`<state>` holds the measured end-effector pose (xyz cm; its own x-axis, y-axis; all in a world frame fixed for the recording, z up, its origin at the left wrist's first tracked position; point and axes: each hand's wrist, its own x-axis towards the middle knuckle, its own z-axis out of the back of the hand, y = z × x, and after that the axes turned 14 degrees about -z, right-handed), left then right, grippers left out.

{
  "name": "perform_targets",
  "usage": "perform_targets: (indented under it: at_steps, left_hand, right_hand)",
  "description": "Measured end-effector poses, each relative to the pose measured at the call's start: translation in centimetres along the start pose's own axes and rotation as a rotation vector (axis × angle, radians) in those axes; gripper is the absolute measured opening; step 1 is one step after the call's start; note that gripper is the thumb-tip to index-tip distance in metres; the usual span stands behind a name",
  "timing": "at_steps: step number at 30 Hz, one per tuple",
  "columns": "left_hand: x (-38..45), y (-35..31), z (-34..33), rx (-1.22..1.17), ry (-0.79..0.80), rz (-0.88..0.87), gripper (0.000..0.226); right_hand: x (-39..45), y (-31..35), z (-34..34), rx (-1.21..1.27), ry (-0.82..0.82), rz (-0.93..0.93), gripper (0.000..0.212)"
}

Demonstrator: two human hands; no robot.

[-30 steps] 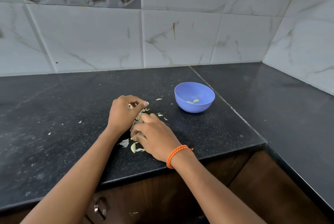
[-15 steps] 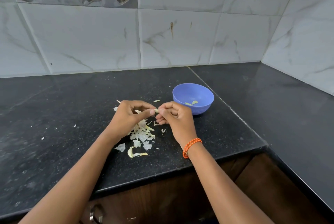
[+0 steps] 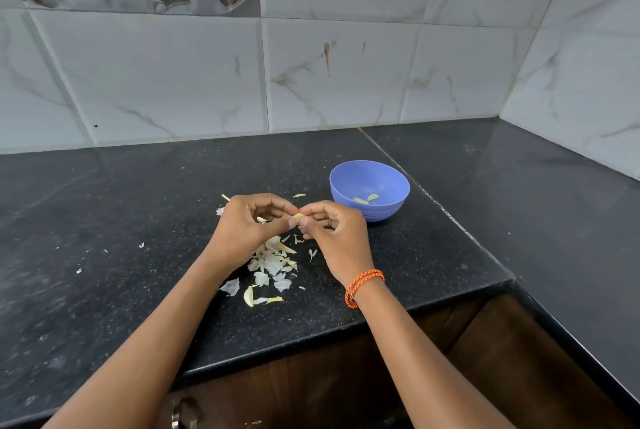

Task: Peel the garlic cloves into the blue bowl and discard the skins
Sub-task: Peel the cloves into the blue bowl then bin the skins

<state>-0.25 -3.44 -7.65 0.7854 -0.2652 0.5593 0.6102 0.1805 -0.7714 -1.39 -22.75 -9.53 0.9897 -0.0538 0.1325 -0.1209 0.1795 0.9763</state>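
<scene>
— So which step is this?

— Peeling, as far as I can judge. Both hands are raised a little above the counter, and a small garlic clove sits between them — the left hand pinches it with thumb and forefinger, the right hand pinches the other end, fingers curled.

— And the bowl?

— The blue bowl stands just right of the hands, with two pale cloves lying in its bottom. A heap of skins lies on the counter under the left wrist, with stray flakes around it.

— Next move?

— Probably stripping the last skin off — whether any clings on is too small to tell — then a short reach right to drop the clove in the bowl. The skins have yet to be gathered and thrown away; being papery, they would scatter easily.
</scene>
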Motion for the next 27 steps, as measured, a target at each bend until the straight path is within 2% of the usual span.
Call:
perform_targets:
  at_steps: [6,11,18,21,24,27]
  left_hand:
    - [-0.1,0.2,-0.3,0.131,0.032,0.01,0.008]
    - [-0.1,0.4,-0.2,0.122,0.066,-0.003,0.005]
    - [0.0,0.8,-0.1,0.242,0.14,-0.048,0.003]
    - [0.0,1.1,0.2,0.409,0.173,-0.102,0.005]
    - [-0.2,1.2,0.7,0.527,0.185,-0.134,0.012]
    - [-0.4,1.2,0.8,0.613,0.19,-0.183,0.028]
  right_hand:
    - [-0.2,0.1,0.1,0.005,0.016,-0.022,0.011]
    - [0.0,0.2,0.4,0.03,0.066,-0.038,0.01]
    - [0.3,0.3,0.2,0.089,0.14,-0.188,0.007]
    - [-0.1,0.3,-0.3,-0.036,0.06,-0.135,0.009]
    - [-0.2,0.1,-0.4,-0.195,-0.146,-0.013,0.017]
    - [-0.2,0.0,0.3,-0.306,-0.21,0.058,0.012]
